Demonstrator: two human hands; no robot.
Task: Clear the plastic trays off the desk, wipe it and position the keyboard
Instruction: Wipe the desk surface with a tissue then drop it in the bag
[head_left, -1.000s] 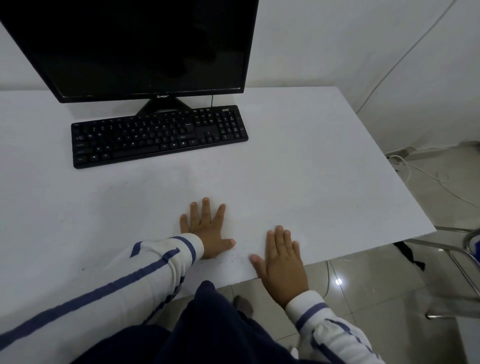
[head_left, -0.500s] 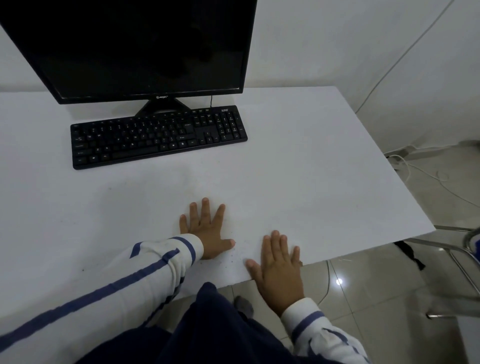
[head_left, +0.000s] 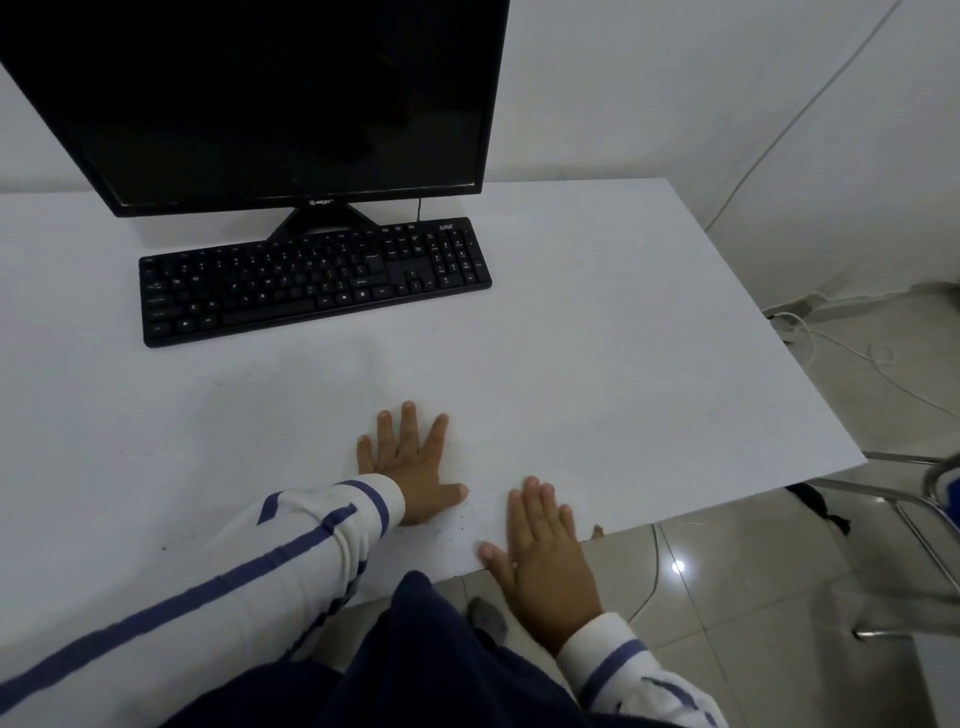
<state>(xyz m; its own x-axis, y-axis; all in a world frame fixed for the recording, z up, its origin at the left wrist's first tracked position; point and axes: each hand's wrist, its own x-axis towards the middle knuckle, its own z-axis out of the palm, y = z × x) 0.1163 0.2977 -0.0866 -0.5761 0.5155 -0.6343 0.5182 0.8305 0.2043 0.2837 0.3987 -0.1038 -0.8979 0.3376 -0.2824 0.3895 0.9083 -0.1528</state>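
Both hands lie flat with fingers spread, holding nothing: left hand (head_left: 410, 467) on the desk (head_left: 597, 322), right hand (head_left: 545, 551) at its edge. The keyboard (head_left: 311, 278) sits well apart, touching the monitor (head_left: 280, 98) stand.

Matt white desk (head_left: 597, 322), black plastic keyboard (head_left: 311, 278), glossy tiled floor (head_left: 753, 597)

Logos on monitor (head_left: 291, 98) and keyboard (head_left: 311, 280) (both blurred) stay unreadable.
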